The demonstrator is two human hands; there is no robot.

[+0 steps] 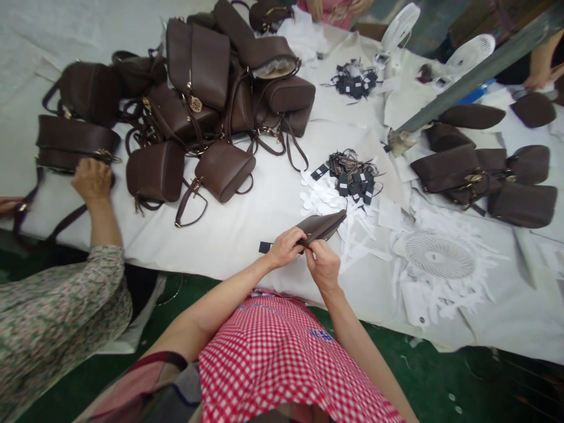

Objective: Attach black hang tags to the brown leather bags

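Item, lower centre of the frame: one small brown leather-look pouch (324, 226), held tilted above the white table covering (211, 247).
Left hand (286, 248): fingers closed on the pouch's near end.
Right hand (324, 263): fingertips pinched at its lower edge, just beside the left; the exact detail between the fingers is too small to make out.
Black tag (265, 247): one, just left of the left hand.
White paper pieces (319, 197): loose heap, just beyond the pouch, centre right.
Black tags with strings (352, 173): one cluster bordering the paper pieces; a second cluster (355, 81), upper centre.
Brown handbags (198, 64): large pile, upper left to upper centre, with straps and gold-coloured fittings; one bears a round gold-coloured medallion (196, 104).
Co-worker's hand (93, 179): at left, resting on a brown bag (77, 141); patterned sleeve (70, 311) below.
White fan (440, 254): right, amid white strips (476, 288).
Further brown bags (522, 202): group at far right.
Grey pole (476, 73): slanting across upper right.
Apron (273, 352): red-and-white check, bottom centre.
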